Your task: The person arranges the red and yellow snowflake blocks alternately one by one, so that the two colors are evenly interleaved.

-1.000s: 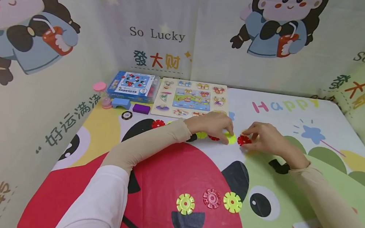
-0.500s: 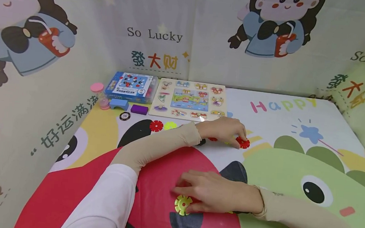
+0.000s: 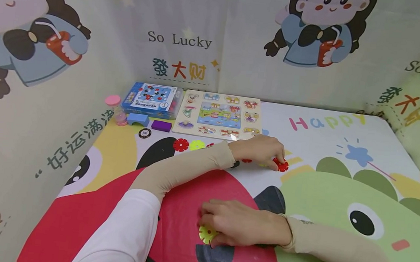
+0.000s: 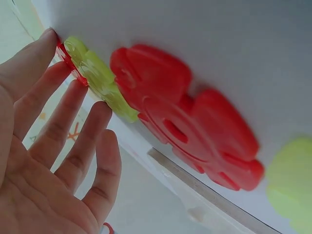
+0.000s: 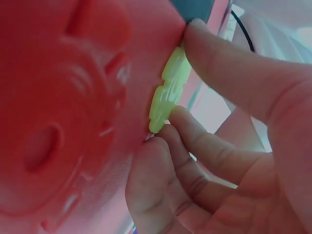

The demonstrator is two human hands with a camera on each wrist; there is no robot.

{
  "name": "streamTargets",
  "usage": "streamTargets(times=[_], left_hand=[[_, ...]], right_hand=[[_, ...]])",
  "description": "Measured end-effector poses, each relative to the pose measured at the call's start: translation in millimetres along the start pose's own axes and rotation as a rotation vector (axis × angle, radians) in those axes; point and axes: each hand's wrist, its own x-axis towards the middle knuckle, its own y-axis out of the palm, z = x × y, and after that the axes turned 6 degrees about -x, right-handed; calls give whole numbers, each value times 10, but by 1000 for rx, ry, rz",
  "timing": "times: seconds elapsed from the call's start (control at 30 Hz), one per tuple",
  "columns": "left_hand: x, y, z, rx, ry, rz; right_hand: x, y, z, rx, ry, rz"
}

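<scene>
We see the right hand [image 3: 237,222] bent round a yellow disc [image 3: 205,235], thumb at one edge, fingers at the other, a red disc [image 5: 78,112] close by; the left hand [image 3: 260,148] is loose, fingers nearly straight, tips touching the end red disc [image 3: 283,166] at the right of a row [image 3: 197,145]; if those tips push too hard, we think the row may bend; the thin yellow rim could slip if pinched badly; the puzzle board [image 3: 219,115] has its edge near the left hand, but we have room on the table [image 3: 346,137], right of the row.

Head camera looks forward and down; close wrist cameras share its notched discs [image 3: 205,235].
</scene>
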Motion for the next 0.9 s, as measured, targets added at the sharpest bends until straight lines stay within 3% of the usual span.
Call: streamTargets(times=[0.17,0.47,0.73,0.9], left_hand=[[0,-1,3,-4,4,-12],[4,13,1,-4,18,-11],[-3,3,7,-1,11,-19],[1,-2,19,5,12,-23]], right_hand=[[49,-28,-23,73,74,63],[-18,-30,88,1,-10,-23],[-46,-56,30,49,-61,21],[-117,-105,-46,67,3,-4]])
